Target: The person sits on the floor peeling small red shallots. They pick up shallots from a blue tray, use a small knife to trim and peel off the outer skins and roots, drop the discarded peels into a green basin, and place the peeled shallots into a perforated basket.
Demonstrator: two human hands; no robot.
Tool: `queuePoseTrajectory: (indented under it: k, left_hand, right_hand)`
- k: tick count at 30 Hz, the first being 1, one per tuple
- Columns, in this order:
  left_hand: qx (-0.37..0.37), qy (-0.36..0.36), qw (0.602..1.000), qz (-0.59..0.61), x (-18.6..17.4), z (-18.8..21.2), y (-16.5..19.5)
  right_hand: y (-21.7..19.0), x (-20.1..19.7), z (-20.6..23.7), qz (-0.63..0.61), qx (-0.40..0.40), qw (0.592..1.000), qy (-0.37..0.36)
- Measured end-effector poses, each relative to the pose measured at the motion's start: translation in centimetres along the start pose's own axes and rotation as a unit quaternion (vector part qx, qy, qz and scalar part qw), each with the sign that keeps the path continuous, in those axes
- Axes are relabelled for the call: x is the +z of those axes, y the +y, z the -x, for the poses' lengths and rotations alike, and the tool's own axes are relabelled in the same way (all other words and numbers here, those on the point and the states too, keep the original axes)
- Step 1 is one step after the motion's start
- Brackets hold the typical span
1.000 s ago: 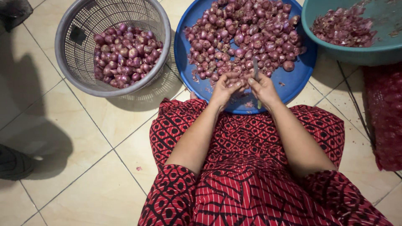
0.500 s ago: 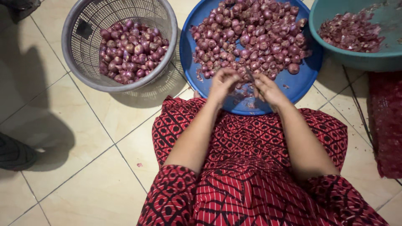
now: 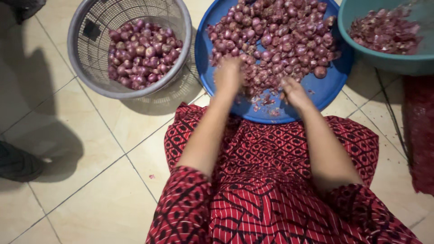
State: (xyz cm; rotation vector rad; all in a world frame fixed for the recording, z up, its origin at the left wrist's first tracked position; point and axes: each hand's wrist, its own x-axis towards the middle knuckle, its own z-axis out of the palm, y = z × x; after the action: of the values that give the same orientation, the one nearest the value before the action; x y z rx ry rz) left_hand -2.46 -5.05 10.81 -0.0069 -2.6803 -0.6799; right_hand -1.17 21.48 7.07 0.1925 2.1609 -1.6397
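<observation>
Floor [image 3: 90, 135]: glossy cream tiles, square, thin dark grout lines, faint scattered debris.

Blue basin [image 3: 330, 86]: round, shallow, smooth plastic. It holds a heap of shallots [image 3: 275, 40], small rounded bulbs with purple-red, slightly shiny skins, piled toward the far side. The near part of the basin floor is bare except for a few loose skin scraps [image 3: 266, 101].

Grey basket [image 3: 181, 27]: round plastic, mesh-slotted wall, smooth rim. Inside lies a smaller batch of similar purple bulbs [image 3: 140, 52], gathered on the basket's bottom.

Teal bowl [image 3: 384, 63]: smooth plastic, upper right, cut by the frame edge. It contains dry, papery reddish peelings [image 3: 384, 29].

Garment [image 3: 271, 180]: red cloth with a black and white diamond and line print, covering the lap and both upper arms.

Left hand [image 3: 228, 74]: blurred, fingers curled downward at the near edge of the shallot heap, touching bulbs. Cannot tell whether it grips one.

Right hand [image 3: 294, 92]: fingers bent, resting on the heap's near edge, touching bulbs. Grip also cannot be told.

The 2 hands sit well apart. A dark shoe [image 3: 18, 160] sits at the left edge.
</observation>
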Motion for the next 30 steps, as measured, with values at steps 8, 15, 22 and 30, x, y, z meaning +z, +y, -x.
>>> queuePoseTrajectory:
  k: [8, 15, 22, 30]
  left_hand:
    - [0.14, -0.161, 0.977, -0.015, 9.9, 4.9, 0.5]
    - [-0.099, -0.179, 0.932, 0.298, 9.0, 4.7, 1.3]
    - [-0.26, -0.232, 0.65, 0.675, 10.2, 5.3, 1.4]
    - [-0.178, -0.184, 0.73, 0.633, 9.4, 5.9, 1.4]
  right_hand:
    - [1.6, -0.2, -0.4, 0.09, -0.04, 0.995, 0.012]
    - [0.5, 1.2, 0.6, 0.131, -0.224, 0.966, -0.013]
    - [2.2, 2.4, -0.2, 0.017, -0.255, 0.966, 0.025]
    - [2.1, 1.0, -0.1, -0.04, -0.17, 0.985, 0.005]
